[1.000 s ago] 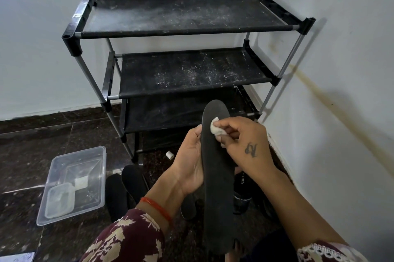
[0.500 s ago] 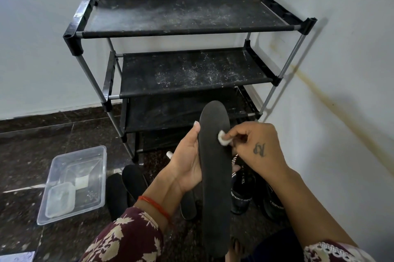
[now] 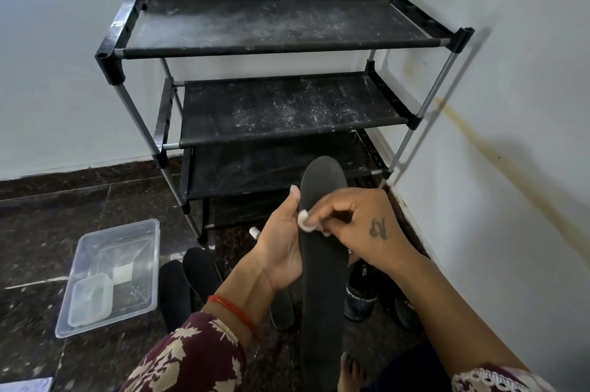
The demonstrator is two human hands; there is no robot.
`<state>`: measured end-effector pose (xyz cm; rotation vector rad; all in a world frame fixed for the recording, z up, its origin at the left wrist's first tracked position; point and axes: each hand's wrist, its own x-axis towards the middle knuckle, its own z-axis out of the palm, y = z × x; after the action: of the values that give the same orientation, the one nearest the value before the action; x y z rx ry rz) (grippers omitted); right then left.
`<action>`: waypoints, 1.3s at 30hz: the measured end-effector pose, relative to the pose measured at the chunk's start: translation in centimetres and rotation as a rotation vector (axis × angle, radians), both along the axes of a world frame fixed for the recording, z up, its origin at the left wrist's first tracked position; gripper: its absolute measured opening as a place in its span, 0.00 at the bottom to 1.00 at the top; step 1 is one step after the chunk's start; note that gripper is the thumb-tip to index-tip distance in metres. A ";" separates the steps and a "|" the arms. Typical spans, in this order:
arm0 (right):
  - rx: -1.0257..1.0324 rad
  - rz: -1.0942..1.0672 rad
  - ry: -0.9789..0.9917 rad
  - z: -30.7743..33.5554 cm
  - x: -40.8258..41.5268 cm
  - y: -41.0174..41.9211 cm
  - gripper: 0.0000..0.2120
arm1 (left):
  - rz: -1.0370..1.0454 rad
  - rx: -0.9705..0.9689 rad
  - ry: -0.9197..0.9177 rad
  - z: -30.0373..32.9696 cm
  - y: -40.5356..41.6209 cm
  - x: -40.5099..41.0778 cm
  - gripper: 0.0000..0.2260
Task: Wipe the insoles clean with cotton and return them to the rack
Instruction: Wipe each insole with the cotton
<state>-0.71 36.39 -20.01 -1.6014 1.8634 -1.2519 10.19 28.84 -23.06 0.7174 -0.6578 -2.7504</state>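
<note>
wiping is mid-way: the left hand (image 3: 281, 251) grips the insole (image 3: 322, 280) upright by its edge while the right hand (image 3: 357, 225) pinches the cotton (image 3: 305, 221) against it. other insoles (image 3: 191, 280) lie on the floor; the rack (image 3: 281, 110) shelves hold none.

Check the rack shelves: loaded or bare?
Bare where visible: the rack shows only white dust on its upper two shelves; lower ones are partly hidden.
</note>
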 end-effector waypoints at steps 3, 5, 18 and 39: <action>0.059 0.022 0.090 -0.1 -0.7 0.3 0.16 | 0.003 -0.024 -0.040 0.0 -0.2 0.0 0.29; 0.113 -0.064 0.085 -0.4 -1.2 0.5 0.17 | -0.002 -0.019 -0.032 0.0 -0.2 0.0 0.29; -0.140 -0.166 0.231 -1.0 0.4 -0.6 0.17 | -0.023 0.002 0.035 0.2 0.2 0.0 0.29; -0.243 -0.403 0.387 -1.0 -0.1 -1.4 0.12 | -0.166 -0.091 -0.048 0.0 0.9 -0.1 0.28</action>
<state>-0.82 35.00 -20.96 -1.7469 2.4501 -1.4575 10.13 29.78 -23.09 0.7418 -0.8847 -2.8375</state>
